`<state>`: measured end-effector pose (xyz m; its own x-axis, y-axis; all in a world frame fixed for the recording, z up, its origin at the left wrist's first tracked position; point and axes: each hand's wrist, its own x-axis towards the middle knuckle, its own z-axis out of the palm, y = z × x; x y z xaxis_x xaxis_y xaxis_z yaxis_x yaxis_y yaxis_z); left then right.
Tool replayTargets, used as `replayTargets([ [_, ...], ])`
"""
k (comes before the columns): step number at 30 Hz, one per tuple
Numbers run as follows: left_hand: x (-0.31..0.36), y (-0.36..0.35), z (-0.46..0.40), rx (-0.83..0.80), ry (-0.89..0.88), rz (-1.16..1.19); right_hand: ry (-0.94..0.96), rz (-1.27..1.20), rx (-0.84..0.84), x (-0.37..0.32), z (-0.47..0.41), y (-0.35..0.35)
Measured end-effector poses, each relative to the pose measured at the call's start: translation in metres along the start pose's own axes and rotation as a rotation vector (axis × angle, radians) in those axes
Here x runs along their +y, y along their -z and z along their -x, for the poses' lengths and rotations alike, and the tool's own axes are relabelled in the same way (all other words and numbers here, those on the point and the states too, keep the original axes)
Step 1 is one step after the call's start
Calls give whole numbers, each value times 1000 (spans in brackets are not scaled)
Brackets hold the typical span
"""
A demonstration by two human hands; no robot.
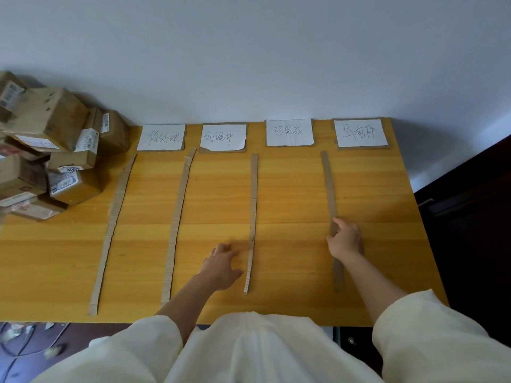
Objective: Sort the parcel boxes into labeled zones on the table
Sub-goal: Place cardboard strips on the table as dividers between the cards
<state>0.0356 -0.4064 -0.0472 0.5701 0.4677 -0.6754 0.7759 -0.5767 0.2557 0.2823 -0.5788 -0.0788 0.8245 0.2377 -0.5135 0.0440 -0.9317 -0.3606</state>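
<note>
At the sorting table (290,189), my right hand (345,240) rests on the rightmost cardboard divider strip (329,189), fingers bent over it as if pinching its edge, while my left hand (224,265) lies spread and flat beside the third strip (253,217), holding nothing. The parcel boxes (52,150) sit heaped at the far left, well apart from both hands. I judge the strips want squaring first: press lightly, slide straight, keep each lane under its label card (360,133)
</note>
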Motion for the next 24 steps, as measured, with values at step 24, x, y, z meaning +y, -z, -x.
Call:
replayTargets([
  [24,-3,-6,6,31,-2,145,137,-48,-128,-34,44,-14],
])
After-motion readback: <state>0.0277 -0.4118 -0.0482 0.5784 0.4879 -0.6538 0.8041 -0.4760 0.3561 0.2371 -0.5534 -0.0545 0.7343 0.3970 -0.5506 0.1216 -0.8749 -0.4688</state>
